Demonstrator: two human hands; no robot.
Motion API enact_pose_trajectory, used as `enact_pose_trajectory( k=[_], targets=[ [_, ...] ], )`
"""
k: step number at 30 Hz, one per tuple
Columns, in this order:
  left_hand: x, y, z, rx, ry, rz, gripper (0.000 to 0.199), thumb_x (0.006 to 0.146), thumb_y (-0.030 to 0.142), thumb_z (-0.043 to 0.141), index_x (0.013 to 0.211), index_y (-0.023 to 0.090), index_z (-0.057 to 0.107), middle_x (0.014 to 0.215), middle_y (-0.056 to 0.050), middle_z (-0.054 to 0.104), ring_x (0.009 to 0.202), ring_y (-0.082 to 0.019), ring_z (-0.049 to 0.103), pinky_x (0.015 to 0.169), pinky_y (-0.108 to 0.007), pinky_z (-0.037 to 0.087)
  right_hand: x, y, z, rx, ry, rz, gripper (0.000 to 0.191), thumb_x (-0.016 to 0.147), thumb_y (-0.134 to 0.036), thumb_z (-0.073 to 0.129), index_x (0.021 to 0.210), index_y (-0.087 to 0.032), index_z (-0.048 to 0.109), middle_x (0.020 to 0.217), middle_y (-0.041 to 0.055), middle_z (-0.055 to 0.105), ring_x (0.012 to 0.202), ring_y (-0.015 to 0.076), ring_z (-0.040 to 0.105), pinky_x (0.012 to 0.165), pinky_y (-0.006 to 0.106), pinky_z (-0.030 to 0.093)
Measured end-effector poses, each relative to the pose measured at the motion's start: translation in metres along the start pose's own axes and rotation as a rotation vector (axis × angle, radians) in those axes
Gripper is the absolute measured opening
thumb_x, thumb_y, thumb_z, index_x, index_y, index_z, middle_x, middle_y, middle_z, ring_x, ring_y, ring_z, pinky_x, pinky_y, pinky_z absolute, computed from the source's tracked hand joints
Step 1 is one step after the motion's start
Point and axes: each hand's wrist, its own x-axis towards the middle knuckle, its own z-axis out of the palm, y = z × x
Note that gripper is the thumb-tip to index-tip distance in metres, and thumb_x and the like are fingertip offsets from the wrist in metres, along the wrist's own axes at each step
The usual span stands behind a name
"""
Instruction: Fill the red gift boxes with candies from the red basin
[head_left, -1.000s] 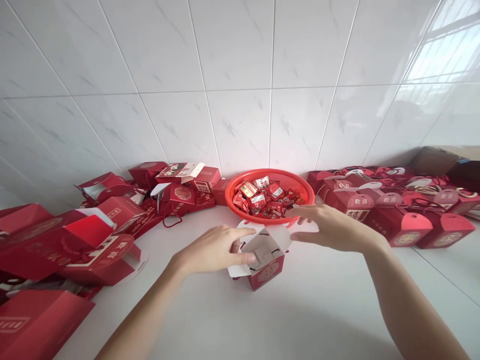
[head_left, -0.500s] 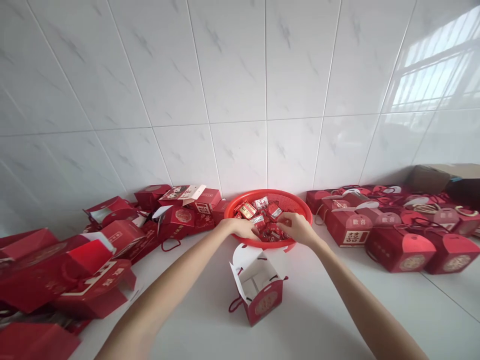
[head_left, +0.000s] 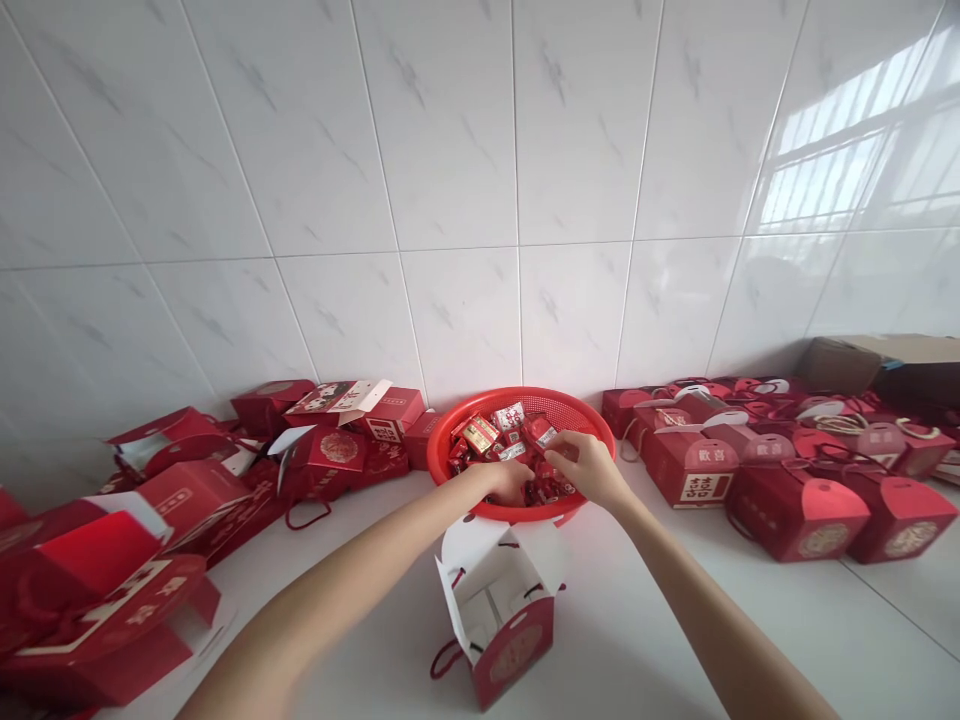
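Note:
A red plastic basket (head_left: 594, 418) filled with small red and gold wrapped packets (head_left: 480, 434) stands by the wall. Both hands are in it. My left hand (head_left: 510, 482) reaches over the near rim among the packets, its fingers mostly hidden. On the right side, my right hand (head_left: 589, 465) has thumb and fingertips pinched together at a red packet; what lies between them is too small to tell. Just in front of the basket an open red box (head_left: 514, 655) with a white inside and dark red cord stands on the white surface, pale items at its bottom.
Many red boxes, some open, are heaped along the left (head_left: 180, 500). Closed red boxes with cord handles (head_left: 799, 510) stand in rows on the right, with a brown cardboard box (head_left: 847, 365) behind them. A tiled wall (head_left: 465, 150) rises at the back.
The view has shifted, so the basket and open box appear lower and further left. My left hand has gone deeper among the packets. My right hand stays at the basket's right side.

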Motion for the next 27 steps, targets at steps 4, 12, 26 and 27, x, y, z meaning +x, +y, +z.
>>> enact_pose_trajectory(
  k=[4, 12, 26, 27],
  targets=[
    [-0.008, 0.004, -0.004, -0.137, -0.006, 0.065, 0.04, 0.055, 0.008, 0.066, 0.091, 0.022, 0.074, 0.078, -0.002, 0.071, 0.071, -0.024, 0.066, 0.059, -0.03, 0.049, 0.001, 0.001, -0.002, 0.115, 0.027, 0.017, 0.011, 0.078, -0.03, 0.057, 0.077, -0.022, 0.065, 0.07, 0.002, 0.07, 0.062, 0.0189, 0.065, 0.059, 0.031, 0.051],
    [-0.016, 0.001, -0.021, -0.611, 0.28, 0.2, 0.036, 0.07, 0.021, 0.077, 0.106, 0.017, 0.073, 0.09, -0.004, 0.073, 0.092, -0.022, 0.068, 0.081, -0.031, 0.054, 0.003, 0.004, -0.002, 0.147, 0.089, 0.011, 0.013, 0.078, -0.034, 0.062, 0.081, -0.021, 0.063, 0.084, 0.0056, 0.073, 0.071, 0.0203, 0.068, 0.063, 0.032, 0.055],
    [-0.005, -0.012, -0.016, -0.579, 0.472, -0.145, 0.048, 0.081, 0.062, 0.064, 0.086, 0.015, 0.068, 0.084, -0.011, 0.074, 0.09, -0.03, 0.068, 0.076, -0.035, 0.053, 0.003, 0.007, -0.003, 0.026, 0.045, 0.006, 0.014, 0.08, -0.03, 0.062, 0.092, -0.022, 0.063, 0.1, 0.0055, 0.073, 0.075, 0.0175, 0.067, 0.067, 0.031, 0.053],
    [-0.005, -0.014, -0.016, -0.531, 0.473, -0.149, 0.05, 0.083, 0.063, 0.059, 0.087, 0.014, 0.069, 0.085, -0.012, 0.074, 0.092, -0.031, 0.068, 0.079, -0.035, 0.052, 0.003, 0.007, -0.003, 0.023, 0.048, 0.006, 0.014, 0.08, -0.03, 0.063, 0.092, -0.021, 0.063, 0.101, 0.0057, 0.073, 0.074, 0.0172, 0.067, 0.068, 0.031, 0.053]
  ],
)
